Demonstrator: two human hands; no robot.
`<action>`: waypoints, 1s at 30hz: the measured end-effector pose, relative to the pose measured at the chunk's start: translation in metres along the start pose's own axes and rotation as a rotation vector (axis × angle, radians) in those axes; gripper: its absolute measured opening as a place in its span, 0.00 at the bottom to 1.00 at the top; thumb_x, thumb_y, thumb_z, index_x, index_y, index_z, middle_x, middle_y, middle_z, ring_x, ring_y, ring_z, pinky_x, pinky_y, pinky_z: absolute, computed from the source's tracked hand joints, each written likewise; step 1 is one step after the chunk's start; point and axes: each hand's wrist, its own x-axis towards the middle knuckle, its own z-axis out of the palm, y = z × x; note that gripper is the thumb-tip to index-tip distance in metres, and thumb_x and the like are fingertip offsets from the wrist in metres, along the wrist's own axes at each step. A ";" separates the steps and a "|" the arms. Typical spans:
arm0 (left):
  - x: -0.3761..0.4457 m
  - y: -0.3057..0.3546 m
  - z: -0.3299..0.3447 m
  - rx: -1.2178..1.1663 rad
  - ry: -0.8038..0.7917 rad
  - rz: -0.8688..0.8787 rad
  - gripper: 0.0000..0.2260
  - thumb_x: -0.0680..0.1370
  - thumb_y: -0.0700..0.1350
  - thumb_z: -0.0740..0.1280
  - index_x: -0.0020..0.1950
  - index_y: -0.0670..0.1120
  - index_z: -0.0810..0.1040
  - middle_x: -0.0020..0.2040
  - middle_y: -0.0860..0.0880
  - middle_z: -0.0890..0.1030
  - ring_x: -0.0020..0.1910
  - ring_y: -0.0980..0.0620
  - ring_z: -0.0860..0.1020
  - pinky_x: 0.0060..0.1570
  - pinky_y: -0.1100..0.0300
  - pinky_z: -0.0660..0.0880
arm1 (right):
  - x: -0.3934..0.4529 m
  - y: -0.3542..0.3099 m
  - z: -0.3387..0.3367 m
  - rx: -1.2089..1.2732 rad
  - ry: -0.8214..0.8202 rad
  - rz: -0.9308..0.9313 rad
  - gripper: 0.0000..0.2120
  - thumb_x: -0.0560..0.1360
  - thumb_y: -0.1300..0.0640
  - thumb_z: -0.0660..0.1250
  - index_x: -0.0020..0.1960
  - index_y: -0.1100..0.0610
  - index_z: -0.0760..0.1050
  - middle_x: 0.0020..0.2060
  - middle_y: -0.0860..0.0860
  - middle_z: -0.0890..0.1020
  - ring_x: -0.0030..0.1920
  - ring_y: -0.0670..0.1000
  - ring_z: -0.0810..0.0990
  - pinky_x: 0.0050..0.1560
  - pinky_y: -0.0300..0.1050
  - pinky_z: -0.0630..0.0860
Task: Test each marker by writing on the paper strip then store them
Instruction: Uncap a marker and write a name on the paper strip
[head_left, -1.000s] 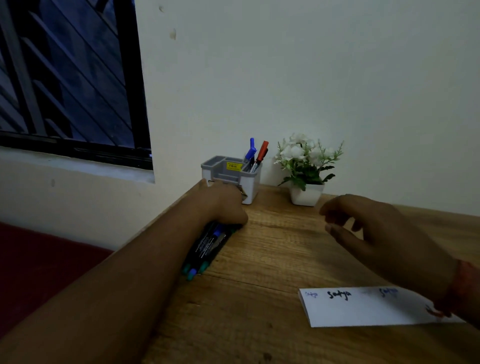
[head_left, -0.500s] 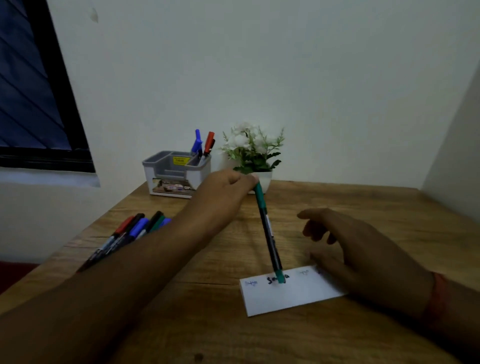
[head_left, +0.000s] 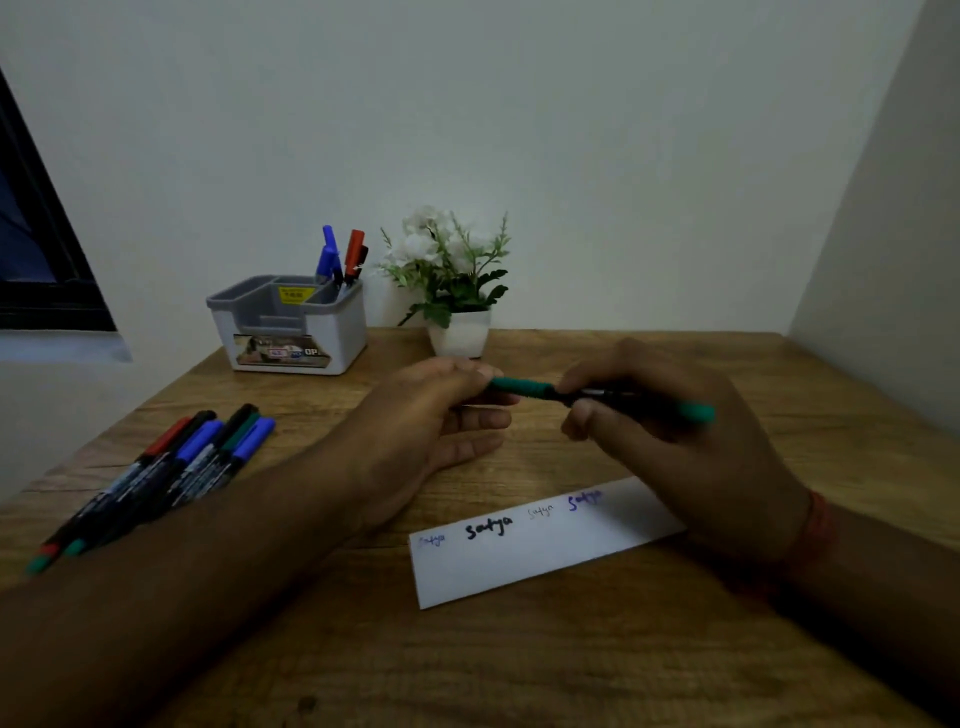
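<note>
A green marker (head_left: 524, 387) lies level in the air between both hands, above the wooden desk (head_left: 519, 649). My left hand (head_left: 431, 426) pinches its green cap end. My right hand (head_left: 670, 436) grips the black barrel, and the green tail sticks out to the right. Below them lies the white paper strip (head_left: 519, 561) with several written words. Several capped markers (head_left: 171, 467) lie in a bunch at the desk's left side. A grey and white organizer (head_left: 291, 327) at the back holds a blue marker (head_left: 327, 254) and a red marker (head_left: 356, 254).
A small white pot with a flowering plant (head_left: 452, 280) stands right of the organizer against the back wall. A side wall closes the desk's right end. A dark window frame (head_left: 47, 280) is at far left, beyond the desk's left edge.
The green marker went from standing on the paper strip in my left hand to lying level in the air. My right hand rose from beside the strip and took hold of its barrel.
</note>
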 end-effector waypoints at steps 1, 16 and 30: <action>-0.001 0.000 -0.002 0.038 -0.026 0.032 0.09 0.79 0.44 0.64 0.57 0.43 0.80 0.47 0.47 0.85 0.47 0.49 0.82 0.56 0.48 0.79 | 0.000 0.001 -0.002 0.144 -0.002 0.097 0.05 0.77 0.60 0.69 0.53 0.56 0.82 0.43 0.49 0.85 0.44 0.49 0.85 0.46 0.41 0.81; -0.010 -0.007 0.007 0.516 -0.193 0.360 0.11 0.75 0.49 0.64 0.47 0.41 0.78 0.38 0.47 0.84 0.34 0.55 0.79 0.37 0.65 0.76 | -0.001 -0.002 0.007 0.512 0.004 0.363 0.04 0.72 0.66 0.74 0.47 0.64 0.82 0.36 0.54 0.86 0.35 0.52 0.84 0.38 0.41 0.80; 0.000 -0.006 -0.007 0.098 0.020 0.024 0.07 0.78 0.44 0.64 0.46 0.40 0.76 0.35 0.44 0.82 0.45 0.42 0.77 0.45 0.57 0.78 | 0.004 0.019 -0.011 0.571 0.278 0.419 0.07 0.78 0.65 0.66 0.41 0.61 0.76 0.31 0.55 0.82 0.30 0.53 0.82 0.33 0.46 0.79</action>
